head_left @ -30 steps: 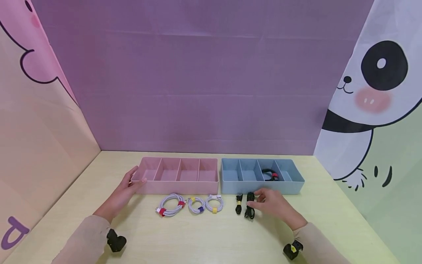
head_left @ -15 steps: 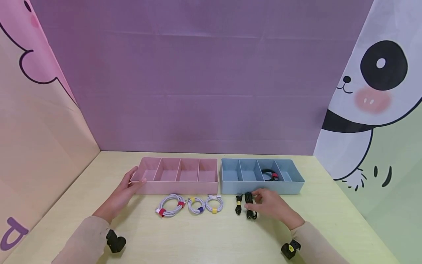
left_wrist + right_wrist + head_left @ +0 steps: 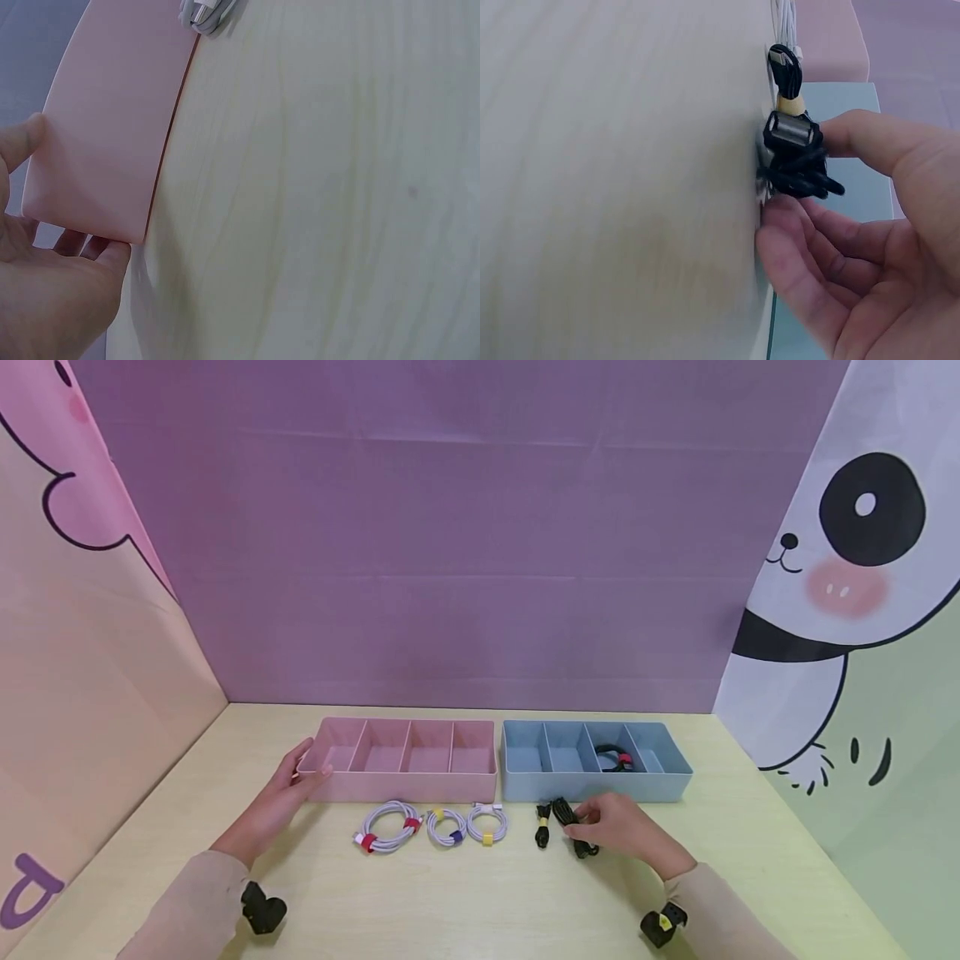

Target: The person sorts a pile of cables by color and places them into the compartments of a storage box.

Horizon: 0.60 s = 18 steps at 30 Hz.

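My left hand [image 3: 279, 797] grips the left end of a pink divided box [image 3: 412, 787]; in the left wrist view its thumb lies at the rim and its fingers at the box's end wall. With thumb and fingers, my right hand [image 3: 622, 827] pinches a coiled black cable [image 3: 564, 812], in front of a blue divided box [image 3: 551, 787]. The cable lies slanted, its metal plug [image 3: 789, 129] facing the right wrist camera. Just left of it lies a smaller black cable [image 3: 542, 837] with a yellow tie.
Several white cables in coils lie before the pink box: a large one [image 3: 390, 847] with red ties and two smaller ones, including the coil [image 3: 472, 825] with a yellow tie. A black cable [image 3: 606, 749] with a red tie sits in the blue box's third compartment. A purple backdrop [image 3: 480, 568] stands behind.
The black cable under my right hand has turned from upright to slanted, its near end swinging right. My left hand and both boxes have not moved.
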{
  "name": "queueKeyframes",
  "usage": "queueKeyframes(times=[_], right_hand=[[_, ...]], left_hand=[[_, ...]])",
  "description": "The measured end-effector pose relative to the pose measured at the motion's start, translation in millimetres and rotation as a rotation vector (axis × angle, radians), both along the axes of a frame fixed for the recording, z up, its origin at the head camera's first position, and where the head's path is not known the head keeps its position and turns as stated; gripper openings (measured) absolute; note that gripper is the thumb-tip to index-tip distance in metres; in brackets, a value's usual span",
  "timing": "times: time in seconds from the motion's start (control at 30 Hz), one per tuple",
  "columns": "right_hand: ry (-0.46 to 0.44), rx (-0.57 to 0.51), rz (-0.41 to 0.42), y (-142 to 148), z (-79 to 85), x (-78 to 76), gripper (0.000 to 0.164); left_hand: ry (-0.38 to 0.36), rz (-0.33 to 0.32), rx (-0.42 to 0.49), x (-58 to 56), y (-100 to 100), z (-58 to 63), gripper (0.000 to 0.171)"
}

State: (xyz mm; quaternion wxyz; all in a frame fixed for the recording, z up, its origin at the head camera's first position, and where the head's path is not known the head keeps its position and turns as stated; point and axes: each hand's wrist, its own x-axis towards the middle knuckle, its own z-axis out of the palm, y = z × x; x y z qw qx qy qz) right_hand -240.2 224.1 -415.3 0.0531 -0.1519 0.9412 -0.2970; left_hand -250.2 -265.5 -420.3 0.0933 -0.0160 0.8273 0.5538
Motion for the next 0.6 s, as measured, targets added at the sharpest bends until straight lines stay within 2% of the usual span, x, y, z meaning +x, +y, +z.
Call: queueKeyframes(times=[0.6], right_hand=[[-0.014, -0.058, 0.011, 4.8, 1.4, 0.8, 0.033]], left_hand=[[0.023, -0.015, 0.016, 0.9, -0.8, -1.6, 0.093]])
